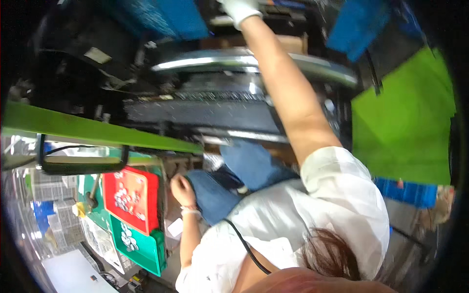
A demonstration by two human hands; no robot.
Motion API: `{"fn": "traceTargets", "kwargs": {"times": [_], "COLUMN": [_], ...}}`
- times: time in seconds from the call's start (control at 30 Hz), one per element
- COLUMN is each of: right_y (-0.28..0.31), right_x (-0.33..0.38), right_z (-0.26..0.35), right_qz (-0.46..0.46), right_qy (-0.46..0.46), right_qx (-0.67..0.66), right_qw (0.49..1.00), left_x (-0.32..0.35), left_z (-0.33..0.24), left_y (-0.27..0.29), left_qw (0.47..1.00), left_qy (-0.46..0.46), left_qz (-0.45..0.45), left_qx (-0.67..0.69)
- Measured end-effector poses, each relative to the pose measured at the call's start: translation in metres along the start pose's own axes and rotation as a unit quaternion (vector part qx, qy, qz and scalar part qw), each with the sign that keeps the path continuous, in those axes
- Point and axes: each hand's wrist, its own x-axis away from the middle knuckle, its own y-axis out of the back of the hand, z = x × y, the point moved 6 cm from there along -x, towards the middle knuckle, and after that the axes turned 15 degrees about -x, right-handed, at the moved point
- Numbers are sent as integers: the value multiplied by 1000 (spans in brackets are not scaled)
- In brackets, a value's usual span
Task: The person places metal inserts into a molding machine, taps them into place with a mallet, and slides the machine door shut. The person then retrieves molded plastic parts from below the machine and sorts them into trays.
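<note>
Bare left hand (182, 191) near, gloved right hand (242, 10) far.
Left: 8 o'clock, loosely curled beside denim knee (209, 194), hold unclear; red tray (152, 202) beyond. Right: 12 o'clock, past curved metal bar (207, 62) of dark machinery (215, 115), cropped, blurred; opening and hold can't be told.

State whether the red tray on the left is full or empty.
Neither: the red tray is partly filled. Small pale pieces lie scattered inside it, with bare red bottom showing around them.
</note>
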Motion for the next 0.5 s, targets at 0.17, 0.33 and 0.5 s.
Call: {"fn": "traceTargets", "kwargs": {"times": [0.17, 0.33, 0.5], "right_y": [54, 168, 374], "right_x": [121, 252, 355], "right_z": [-40, -105, -226], "right_qz": [219, 398, 328], "right_qy": [226, -51, -268], "right_qx": [-64, 244, 356], "right_qw": [947, 883, 833], "left_x": [16, 49, 59], "left_z": [12, 29, 43], "left_y": [-2, 8, 24], "left_qw": [999, 998, 999], "left_qy": [34, 25, 28], "left_qz": [38, 51, 30], "left_qx": [-13, -15, -24]}}
